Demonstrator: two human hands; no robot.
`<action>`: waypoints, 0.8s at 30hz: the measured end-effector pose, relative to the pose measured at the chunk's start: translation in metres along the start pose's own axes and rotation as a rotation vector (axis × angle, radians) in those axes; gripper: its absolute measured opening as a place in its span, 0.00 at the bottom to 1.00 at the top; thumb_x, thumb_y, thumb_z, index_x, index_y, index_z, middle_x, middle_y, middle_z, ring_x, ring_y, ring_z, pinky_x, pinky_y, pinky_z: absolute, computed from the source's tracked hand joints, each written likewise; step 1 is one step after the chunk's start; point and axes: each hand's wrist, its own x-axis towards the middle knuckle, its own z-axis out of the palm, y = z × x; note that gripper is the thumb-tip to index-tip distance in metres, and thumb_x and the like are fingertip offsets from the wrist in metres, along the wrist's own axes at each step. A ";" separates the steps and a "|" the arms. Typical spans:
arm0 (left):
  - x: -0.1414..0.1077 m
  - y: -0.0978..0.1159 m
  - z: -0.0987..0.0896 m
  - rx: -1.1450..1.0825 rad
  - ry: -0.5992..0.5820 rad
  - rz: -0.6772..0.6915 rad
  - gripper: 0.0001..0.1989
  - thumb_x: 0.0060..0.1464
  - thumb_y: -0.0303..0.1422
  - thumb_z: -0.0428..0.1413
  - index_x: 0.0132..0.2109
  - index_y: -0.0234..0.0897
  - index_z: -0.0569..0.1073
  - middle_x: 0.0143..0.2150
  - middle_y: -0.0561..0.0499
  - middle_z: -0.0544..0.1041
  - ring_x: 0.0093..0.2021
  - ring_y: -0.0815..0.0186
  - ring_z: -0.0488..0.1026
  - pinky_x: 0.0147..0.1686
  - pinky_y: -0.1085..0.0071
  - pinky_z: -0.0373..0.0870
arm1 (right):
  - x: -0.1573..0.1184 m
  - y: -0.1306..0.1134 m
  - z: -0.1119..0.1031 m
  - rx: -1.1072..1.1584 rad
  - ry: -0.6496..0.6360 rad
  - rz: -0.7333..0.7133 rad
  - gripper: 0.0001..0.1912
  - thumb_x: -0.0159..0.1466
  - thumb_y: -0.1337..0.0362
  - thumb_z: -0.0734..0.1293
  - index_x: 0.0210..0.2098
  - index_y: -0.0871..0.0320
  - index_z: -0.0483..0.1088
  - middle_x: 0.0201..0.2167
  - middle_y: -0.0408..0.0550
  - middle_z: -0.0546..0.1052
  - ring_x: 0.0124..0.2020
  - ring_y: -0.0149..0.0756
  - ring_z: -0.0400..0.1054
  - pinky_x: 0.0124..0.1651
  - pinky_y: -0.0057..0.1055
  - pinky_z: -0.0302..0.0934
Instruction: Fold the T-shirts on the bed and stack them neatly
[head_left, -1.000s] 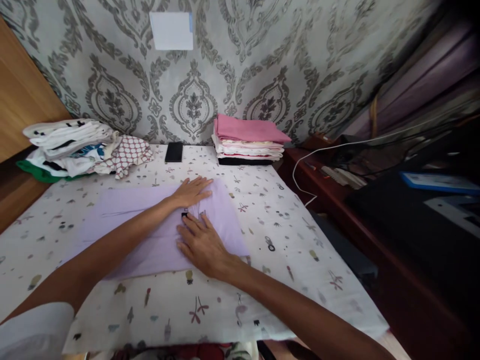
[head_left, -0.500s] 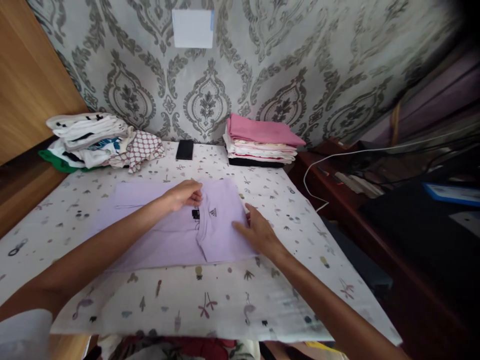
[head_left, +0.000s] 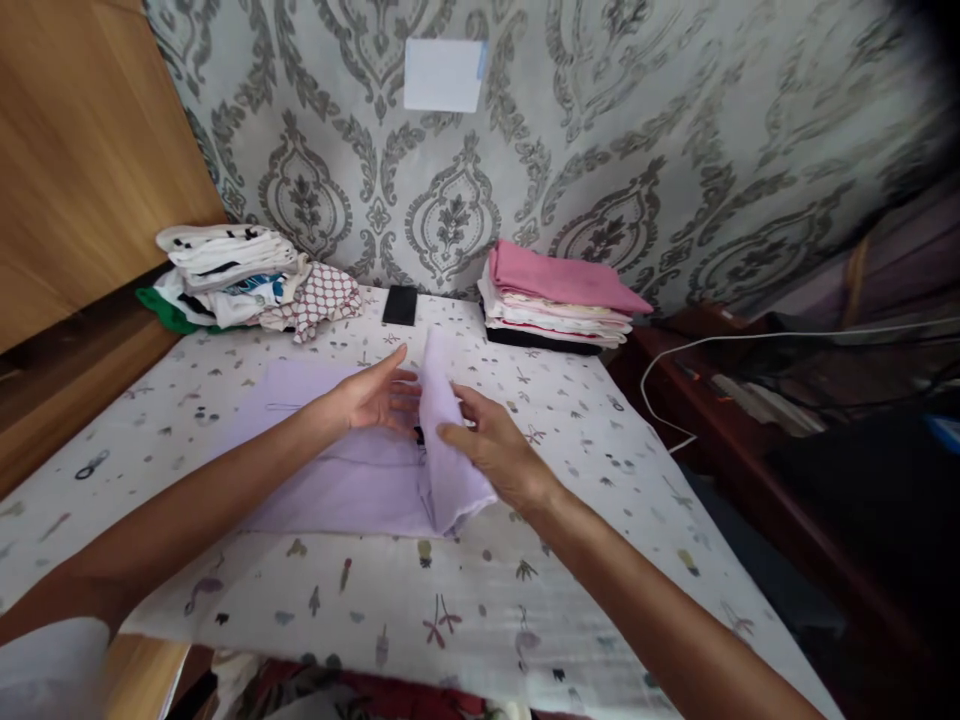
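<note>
A lilac T-shirt (head_left: 337,490) lies partly folded on a white printed cloth, its right end lifted up off the surface. My right hand (head_left: 499,450) grips that raised end, thumb on the near side and fingers behind it. On the other side of the raised fold is my left hand (head_left: 382,395), its thumb up and fingers apart, beside the fabric. The left fingertips come close to the fold; whether they touch it I cannot tell. A small dark print shows between the hands, mostly covered by the fold.
Folded clothes (head_left: 562,300) topped with pink stand at the back right. A looser clothes pile (head_left: 240,280) sits at the back left, and a black phone (head_left: 400,305) lies between. A white cable (head_left: 667,360) runs over the dark red furniture at right.
My right hand has lifted the T-shirt's right end and folded it leftward. My left hand has opened off the fabric. The view has shifted slightly left.
</note>
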 end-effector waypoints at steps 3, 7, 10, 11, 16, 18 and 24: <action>-0.009 0.002 -0.008 -0.027 -0.047 0.026 0.37 0.56 0.64 0.48 0.52 0.34 0.73 0.44 0.38 0.79 0.46 0.49 0.77 0.47 0.47 0.74 | 0.010 0.000 0.031 -0.228 -0.019 -0.008 0.38 0.56 0.64 0.67 0.66 0.60 0.63 0.38 0.47 0.76 0.31 0.35 0.69 0.38 0.37 0.67; -0.012 -0.003 -0.021 -0.054 0.032 0.024 0.20 0.58 0.48 0.58 0.45 0.34 0.76 0.37 0.42 0.81 0.39 0.54 0.78 0.42 0.57 0.75 | 0.020 0.007 0.060 -0.435 -0.046 -0.037 0.38 0.55 0.69 0.65 0.65 0.62 0.64 0.31 0.45 0.75 0.29 0.36 0.68 0.36 0.36 0.66; -0.009 -0.011 -0.028 -0.081 0.128 0.004 0.07 0.54 0.32 0.63 0.38 0.34 0.75 0.30 0.47 0.79 0.31 0.59 0.77 0.39 0.60 0.75 | 0.024 0.014 0.067 -0.477 -0.054 -0.057 0.36 0.54 0.70 0.66 0.63 0.60 0.65 0.30 0.43 0.75 0.28 0.35 0.68 0.36 0.35 0.67; -0.008 -0.012 -0.030 -0.097 0.145 0.006 0.05 0.52 0.29 0.62 0.37 0.33 0.75 0.29 0.48 0.79 0.30 0.60 0.76 0.38 0.61 0.75 | 0.025 0.016 0.068 -0.476 -0.055 -0.060 0.35 0.54 0.70 0.66 0.63 0.60 0.66 0.30 0.43 0.75 0.28 0.35 0.68 0.35 0.34 0.67; -0.006 -0.014 -0.036 -0.135 0.164 0.050 0.06 0.49 0.22 0.59 0.37 0.32 0.75 0.30 0.48 0.79 0.30 0.62 0.76 0.38 0.62 0.76 | 0.020 0.021 0.074 -0.321 -0.105 0.016 0.35 0.58 0.65 0.65 0.65 0.61 0.62 0.33 0.45 0.74 0.26 0.34 0.69 0.26 0.31 0.66; -0.007 -0.012 -0.039 -0.114 0.155 0.064 0.10 0.48 0.21 0.58 0.40 0.31 0.76 0.32 0.46 0.81 0.32 0.61 0.77 0.39 0.62 0.76 | 0.015 0.024 0.077 -0.188 -0.153 0.050 0.36 0.60 0.61 0.65 0.67 0.61 0.59 0.37 0.48 0.74 0.26 0.35 0.70 0.23 0.32 0.65; -0.005 -0.013 -0.042 -0.025 0.174 0.158 0.19 0.45 0.19 0.59 0.46 0.34 0.76 0.40 0.44 0.83 0.40 0.58 0.80 0.42 0.64 0.77 | 0.002 0.041 0.053 -0.346 0.044 -0.189 0.21 0.62 0.63 0.63 0.54 0.57 0.71 0.41 0.49 0.74 0.32 0.33 0.70 0.34 0.32 0.69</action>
